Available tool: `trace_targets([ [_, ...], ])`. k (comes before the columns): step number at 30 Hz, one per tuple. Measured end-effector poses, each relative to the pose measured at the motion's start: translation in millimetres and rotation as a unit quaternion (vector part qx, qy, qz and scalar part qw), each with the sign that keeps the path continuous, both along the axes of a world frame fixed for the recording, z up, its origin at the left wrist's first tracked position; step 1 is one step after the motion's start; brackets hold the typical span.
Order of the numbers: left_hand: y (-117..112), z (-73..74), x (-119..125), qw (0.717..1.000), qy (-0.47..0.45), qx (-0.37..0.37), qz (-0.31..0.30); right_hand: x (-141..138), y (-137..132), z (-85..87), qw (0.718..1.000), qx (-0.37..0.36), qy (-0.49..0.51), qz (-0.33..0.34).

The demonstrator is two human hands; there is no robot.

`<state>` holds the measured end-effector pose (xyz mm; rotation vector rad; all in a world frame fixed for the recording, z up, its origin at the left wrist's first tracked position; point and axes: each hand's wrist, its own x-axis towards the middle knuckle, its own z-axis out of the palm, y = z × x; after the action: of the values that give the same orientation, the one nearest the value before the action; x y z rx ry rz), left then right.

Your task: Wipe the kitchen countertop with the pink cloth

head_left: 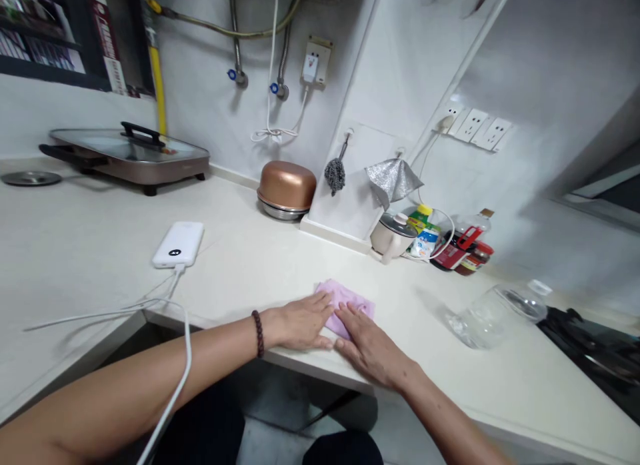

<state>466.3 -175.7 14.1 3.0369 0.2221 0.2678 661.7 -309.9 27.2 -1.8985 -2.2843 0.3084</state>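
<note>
A pink cloth lies on the pale counter, near its front edge, with both hands over its near part. The left hand is open, palm down, its fingers stretched onto the left side of the cloth. The right hand is open too, palm down, fingers laid on the cloth from the right; the two hands are very close together at the fingertips (whether they actually touch is hard to tell). Neither hand is closed around anything. A dark bead bracelet circles the left wrist, and a white cable passes in front of the left forearm, leading from a white power bank on the counter.

Farther back on the left sits a wide electric pan with a glass lid on it. A copper-coloured pot stands by the wall, just beside the boxed-in corner, where a scrubber and a silvery cloth hang from hooks. Below the silvery cloth is a small cream pot with its lid on, next to some packets and bottles. A large clear bottle is well to the right of the hands, close to a black stove.
</note>
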Motion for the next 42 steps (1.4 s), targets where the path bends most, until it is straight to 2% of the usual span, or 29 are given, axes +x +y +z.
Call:
trace_targets([
  [3, 24.1, -6.1, 17.1, 0.999, 0.013, -0.007, 0.039, 11.7, 37.4, 2.8, 1.000, 0.005, 0.013, 0.010],
  [6, 48.0, -4.6, 33.9, 0.997, 0.003, -0.022, 0.067, 24.3, 76.4, -0.2, 0.999, 0.024, 0.044, 0.013],
  [12, 94.9, 15.4, 56.8, 0.990, 0.026, -0.085, 0.108, 48.8, 144.2, -6.2, 0.997, 0.039, 0.057, -0.046],
  [17, 122.9, 27.9, 67.2, 0.979, 0.029, -0.132, 0.150, 58.2, 191.5, -7.9, 0.994, 0.062, 0.048, -0.081],
  [20, 136.7, 24.1, 75.9, 0.980, 0.004, -0.122, 0.159, 59.6, 216.4, -14.3, 0.993, 0.068, 0.037, -0.092],
  [25, 157.1, 4.7, 90.8, 0.978, 0.000, -0.098, 0.183, 64.0, 246.0, -25.4, 0.994, 0.055, 0.003, -0.097],
  [28, 159.6, -1.0, 91.3, 0.978, 0.009, -0.102, 0.183, 66.0, 251.5, -28.3, 0.994, 0.031, -0.023, -0.105],
  [32, 151.0, 8.1, 81.7, 0.978, 0.023, -0.097, 0.185, 61.5, 242.7, -27.9, 0.993, 0.007, -0.049, -0.106],
  [36, 133.9, 20.8, 63.3, 0.985, 0.045, -0.054, 0.156, 47.1, 219.2, -24.9, 0.994, -0.006, -0.060, -0.093],
  [42, 93.8, 20.3, 20.4, 0.991, 0.039, 0.000, 0.125, 14.6, 169.0, -21.9, 0.997, -0.006, -0.050, -0.052],
])
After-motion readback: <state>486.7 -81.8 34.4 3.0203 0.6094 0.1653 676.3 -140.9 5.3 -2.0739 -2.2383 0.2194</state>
